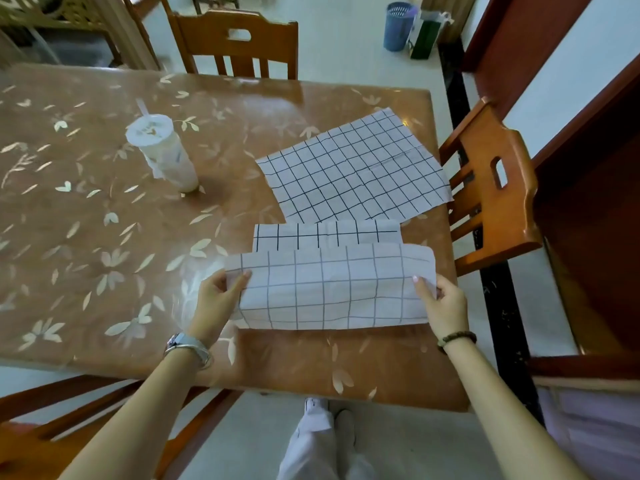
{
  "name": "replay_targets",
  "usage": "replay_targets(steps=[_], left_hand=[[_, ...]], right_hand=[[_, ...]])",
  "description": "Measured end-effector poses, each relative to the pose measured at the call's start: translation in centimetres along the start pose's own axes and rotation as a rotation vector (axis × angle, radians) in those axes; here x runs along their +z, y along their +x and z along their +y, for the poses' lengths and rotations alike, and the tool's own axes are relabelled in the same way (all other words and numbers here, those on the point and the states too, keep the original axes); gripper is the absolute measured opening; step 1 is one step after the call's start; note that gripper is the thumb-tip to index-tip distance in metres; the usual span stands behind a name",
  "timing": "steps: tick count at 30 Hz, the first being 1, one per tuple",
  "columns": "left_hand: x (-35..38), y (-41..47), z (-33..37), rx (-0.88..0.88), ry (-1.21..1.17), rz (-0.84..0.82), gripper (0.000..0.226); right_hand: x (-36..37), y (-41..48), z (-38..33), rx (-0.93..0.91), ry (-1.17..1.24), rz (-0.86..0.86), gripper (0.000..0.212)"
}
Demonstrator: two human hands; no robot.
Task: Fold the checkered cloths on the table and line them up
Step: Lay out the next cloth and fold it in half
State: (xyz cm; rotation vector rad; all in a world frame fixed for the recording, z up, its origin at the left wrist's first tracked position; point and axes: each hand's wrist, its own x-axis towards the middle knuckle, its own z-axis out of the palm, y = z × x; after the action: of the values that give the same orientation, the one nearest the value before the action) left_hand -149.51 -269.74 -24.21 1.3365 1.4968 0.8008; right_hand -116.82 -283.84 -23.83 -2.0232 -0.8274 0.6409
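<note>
- Pinching the left end of the near cloth (329, 289), the left hand (218, 299) has its thumb on top and its fingers curled under the edge. A watch (188, 346) sits on that wrist.
- The right hand (443, 306) pinches the opposite end the same way, with a bead bracelet (457, 339) on its wrist.
- Gripped at both ends, the cloth is stretched fairly taut between the hands, and its upper edge is raised off the table (104, 237). Its grid lines look pale, so the underside seems to face up. I judge the near half is being carried over toward the far edge, a fold partly made.
- Just beyond it lies a strip with dark lines (325, 235), flat on the table. It looks like the far part of the same cloth, waiting to be covered, though I cannot tell for certain.
- Behind that, a second cloth (353, 168) lies open and unfolded. It is turned at an angle near the far right corner, and one corner hangs just over the table's edge. Its near edge is very close to the strip and may crowd the fold.
- A lidded cup (162, 150) with a straw stands well apart on the left, out of the way, though it takes up space where a row of cloths might go.
- One wooden chair (239, 43) stands at the far side and another chair (491, 188) at the right. Neither blocks the hands.
</note>
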Motion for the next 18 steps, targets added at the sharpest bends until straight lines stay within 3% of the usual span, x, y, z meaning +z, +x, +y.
replay_targets(steps=[2, 6, 11, 18], left_hand=[[0.4, 1.1, 0.7, 0.003, 0.004, 0.005, 0.039], [1.0, 3.5, 0.6, -0.023, 0.032, 0.013, 0.038], [1.8, 7.7, -1.9, -0.045, 0.069, 0.001, 0.039], [3.6, 11.4, -2.8, -0.053, 0.209, 0.015, 0.044]], right_hand=[[0.3, 1.4, 0.1, 0.003, -0.007, 0.005, 0.007], [1.4, 4.0, 0.1, 0.038, -0.028, 0.002, 0.005], [2.8, 7.0, 0.3, 0.121, -0.119, -0.036, 0.035], [4.4, 10.2, 0.1, 0.193, -0.133, 0.001, 0.024]])
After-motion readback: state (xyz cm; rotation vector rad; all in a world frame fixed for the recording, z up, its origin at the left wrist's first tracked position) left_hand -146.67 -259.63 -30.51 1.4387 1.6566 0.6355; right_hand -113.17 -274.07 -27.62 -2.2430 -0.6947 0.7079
